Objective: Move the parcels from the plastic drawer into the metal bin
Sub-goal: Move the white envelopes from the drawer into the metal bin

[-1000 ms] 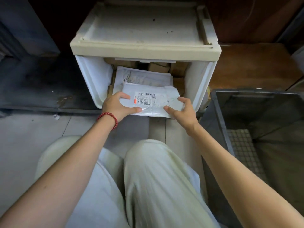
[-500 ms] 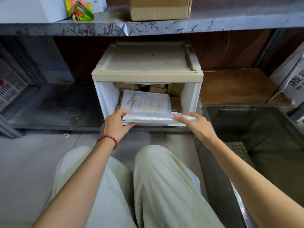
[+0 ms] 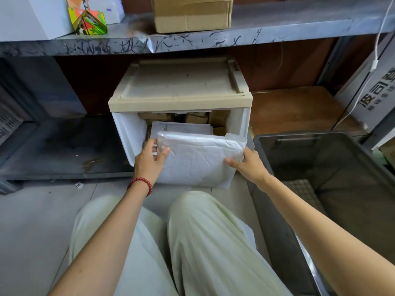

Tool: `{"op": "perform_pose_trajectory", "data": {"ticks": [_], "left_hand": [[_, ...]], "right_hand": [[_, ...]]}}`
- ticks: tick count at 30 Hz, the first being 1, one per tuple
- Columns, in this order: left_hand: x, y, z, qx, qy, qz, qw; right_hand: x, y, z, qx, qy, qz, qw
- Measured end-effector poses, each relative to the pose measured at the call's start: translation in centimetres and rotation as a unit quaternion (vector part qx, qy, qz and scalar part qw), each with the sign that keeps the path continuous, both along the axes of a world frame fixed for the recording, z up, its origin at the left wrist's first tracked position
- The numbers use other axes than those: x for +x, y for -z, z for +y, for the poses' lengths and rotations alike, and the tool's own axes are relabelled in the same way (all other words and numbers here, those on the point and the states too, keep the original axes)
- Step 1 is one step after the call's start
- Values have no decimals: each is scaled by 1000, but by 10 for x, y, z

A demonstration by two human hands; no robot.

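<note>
A white padded parcel (image 3: 198,159) is tilted up in front of the open plastic drawer (image 3: 179,97), its plain back facing me. My left hand (image 3: 149,162) grips its left edge, thumb on the front. My right hand (image 3: 248,165) grips its lower right corner. Behind it, another white parcel (image 3: 181,128) and several brown boxes (image 3: 196,118) lie inside the drawer. The dark metal bin (image 3: 333,189) stands open on the floor to the right, with nothing visible in it.
A scratched grey shelf (image 3: 192,41) runs above the drawer, carrying a cardboard box (image 3: 192,13) and a colourful carton (image 3: 87,20). A white cable (image 3: 374,60) hangs at the right. My knees in pale trousers (image 3: 192,242) fill the foreground.
The parcel lay flat with its label up in the drawer mouth; both hands have since lifted and tipped it up, so its back faces me. The camera has tilted upward.
</note>
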State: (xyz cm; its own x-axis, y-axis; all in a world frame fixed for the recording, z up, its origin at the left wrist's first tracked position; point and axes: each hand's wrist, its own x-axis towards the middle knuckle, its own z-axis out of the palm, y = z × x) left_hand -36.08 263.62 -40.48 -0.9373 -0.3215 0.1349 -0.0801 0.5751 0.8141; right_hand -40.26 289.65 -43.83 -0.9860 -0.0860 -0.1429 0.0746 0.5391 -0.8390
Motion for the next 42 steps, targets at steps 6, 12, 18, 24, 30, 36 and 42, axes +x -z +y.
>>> {"op": "perform_pose_trajectory", "data": {"ticks": [6, 12, 18, 24, 30, 36, 42], "left_hand": [[-25, 0, 11, 9, 12, 4, 1000], [-37, -5, 58, -30, 34, 9, 999], [-60, -4, 115, -62, 149, -67, 985], [-84, 0, 206, -119, 270, -72, 953], [-88, 18, 272, -314, 309, 16, 898], [-106, 36, 290, -373, 321, 21, 870], [-115, 57, 274, -391, 329, -6, 860]], "right_hand": [[8, -7, 3, -182, 35, -1, 983], [8, -16, 36, -179, 87, -13, 980], [23, -13, 87, -260, 223, 49, 938], [37, 4, 155, -330, 381, 39, 863], [46, 46, 208, -413, 492, 32, 766], [44, 99, 224, -397, 563, -4, 725], [27, 148, 205, -348, 590, -74, 725]]}}
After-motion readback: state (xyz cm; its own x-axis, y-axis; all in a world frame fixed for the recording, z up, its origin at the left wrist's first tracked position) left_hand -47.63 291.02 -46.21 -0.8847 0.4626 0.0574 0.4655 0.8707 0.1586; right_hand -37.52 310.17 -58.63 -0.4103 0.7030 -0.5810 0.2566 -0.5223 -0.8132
